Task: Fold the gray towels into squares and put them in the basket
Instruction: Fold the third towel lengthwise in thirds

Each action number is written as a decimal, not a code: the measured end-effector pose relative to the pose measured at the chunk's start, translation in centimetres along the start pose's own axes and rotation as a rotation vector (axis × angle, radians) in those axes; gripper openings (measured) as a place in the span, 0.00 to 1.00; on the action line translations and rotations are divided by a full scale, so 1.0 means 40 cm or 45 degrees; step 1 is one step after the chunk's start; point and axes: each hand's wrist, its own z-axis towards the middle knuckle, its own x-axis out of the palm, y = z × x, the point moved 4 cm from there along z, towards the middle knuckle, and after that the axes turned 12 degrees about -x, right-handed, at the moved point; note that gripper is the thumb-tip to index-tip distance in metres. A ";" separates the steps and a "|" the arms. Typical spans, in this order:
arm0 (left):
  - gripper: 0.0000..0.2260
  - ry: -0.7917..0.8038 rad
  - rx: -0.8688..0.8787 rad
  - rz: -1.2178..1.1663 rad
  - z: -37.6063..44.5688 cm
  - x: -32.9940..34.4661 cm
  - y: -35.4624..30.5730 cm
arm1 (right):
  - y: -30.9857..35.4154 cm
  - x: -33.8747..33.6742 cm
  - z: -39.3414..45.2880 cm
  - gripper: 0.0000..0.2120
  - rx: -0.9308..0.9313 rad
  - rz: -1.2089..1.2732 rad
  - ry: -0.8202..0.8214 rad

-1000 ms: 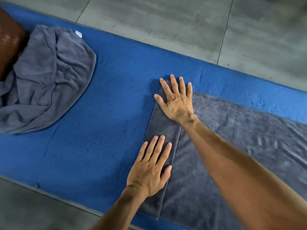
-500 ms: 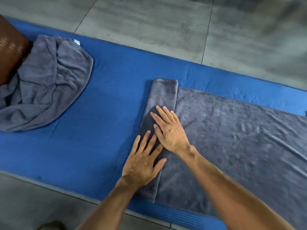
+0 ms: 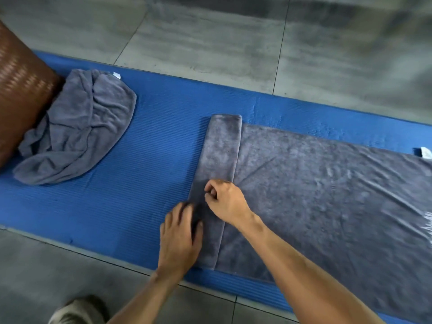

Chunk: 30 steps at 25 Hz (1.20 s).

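A gray towel (image 3: 315, 195) lies spread flat on the blue mat (image 3: 152, 148), its left end folded over into a narrow strip (image 3: 222, 148). My right hand (image 3: 225, 202) sits on the near part of that strip with its fingers curled, pinching the cloth. My left hand (image 3: 180, 235), blurred by motion, has its fingers bent over the strip's left edge beside the right hand. A second gray towel (image 3: 77, 132) lies crumpled at the left, leaning against the brown woven basket (image 3: 21, 90).
Gray floor tiles (image 3: 233, 43) surround the mat on the far and near sides. A shoe tip (image 3: 77, 309) shows at the bottom left. A white tag (image 3: 424, 152) sticks out at the spread towel's far right edge.
Both hands slid down the folded strip toward me. They were pressing flat with straight fingers; now the right hand's fingers are curled on the cloth and the left sits at the strip's edge.
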 end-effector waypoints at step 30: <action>0.12 0.432 0.114 -0.215 -0.156 0.045 -0.325 | -0.171 -0.150 -0.297 0.05 1.157 1.073 -0.735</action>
